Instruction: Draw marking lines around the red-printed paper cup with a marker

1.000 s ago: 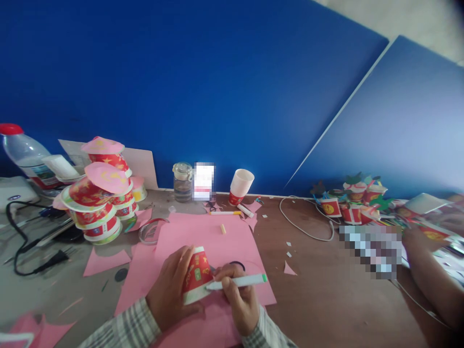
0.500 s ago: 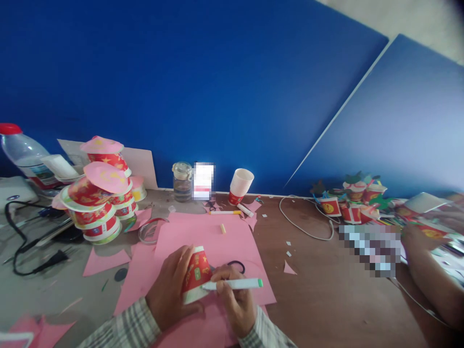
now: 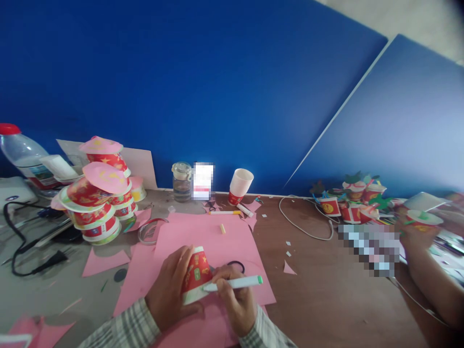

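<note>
My left hand (image 3: 167, 288) is wrapped round a red and white paper cup (image 3: 196, 278) that stands upside down on a pink paper sheet (image 3: 210, 241). My right hand (image 3: 234, 302) pinches a white marker with a green end (image 3: 235, 283), its tip lying against the cup's rim. Black scissor handles (image 3: 235, 264) peek out just behind my right hand.
A stack of red cups with pink paper lids (image 3: 97, 195) stands at the left, beside a plastic bottle (image 3: 25, 154) and a black cable (image 3: 21, 241). A glass jar (image 3: 181, 181) and stacked white cups (image 3: 239, 185) sit by the blue wall. Another person's arm (image 3: 431, 275) rests at the right near decorated cups (image 3: 351, 200).
My right hand and the marker shifted slightly left along the cup's rim. The other person's hand at the right moved, and a cup with a pink lid appeared there.
</note>
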